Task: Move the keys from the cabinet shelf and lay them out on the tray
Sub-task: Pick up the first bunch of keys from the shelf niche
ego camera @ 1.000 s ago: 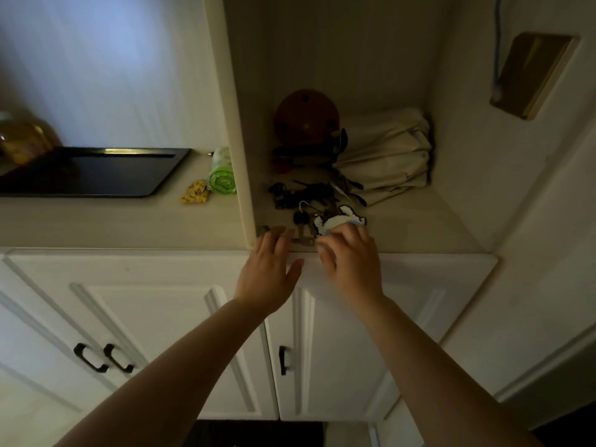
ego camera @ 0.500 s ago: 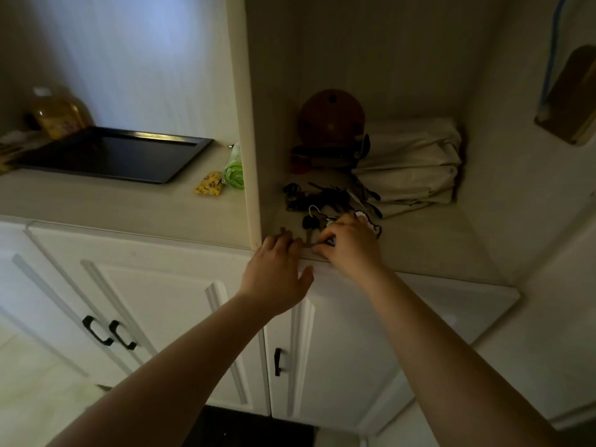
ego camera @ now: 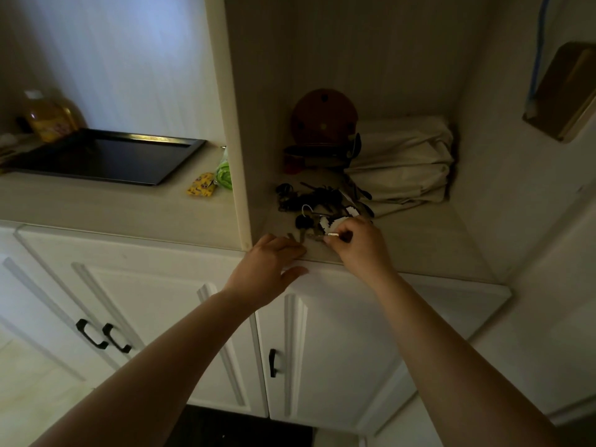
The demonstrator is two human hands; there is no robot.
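- Two bare forearms reach up from the bottom of the view toward the front edge of the cabinet shelf (ego camera: 419,250), above white cabinet doors (ego camera: 161,301) with black handles.
- The left hand (ego camera: 269,269) rests at the shelf's front edge, fingers loosely spread and flat, gripping nothing; its fingertips lie just beside a small key (ego camera: 301,235) that lies on the shelf.
- The right hand (ego camera: 361,245) is curled, its thumb and forefinger pinched on a small silvery key part (ego camera: 333,234) of the near bunch of keys (ego camera: 309,222), which sits on the shelf with a black-headed key, a ring and a black-and-white tag (ego camera: 335,217).
- Just behind that bunch lies a darker tangle of keys (ego camera: 309,196), also on the shelf.
- Farther back stand a round reddish-brown object (ego camera: 324,116) and a folded pale cloth bundle (ego camera: 403,162), side by side against the rear wall.
- Left of the upright divider, on the counter, a small yellow packet (ego camera: 201,185) and a green roll (ego camera: 224,171) lie near the divider.
- Beyond them sits the black tray (ego camera: 106,156), with no keys on it, and a yellowish bottle (ego camera: 51,116) behind its far left corner.
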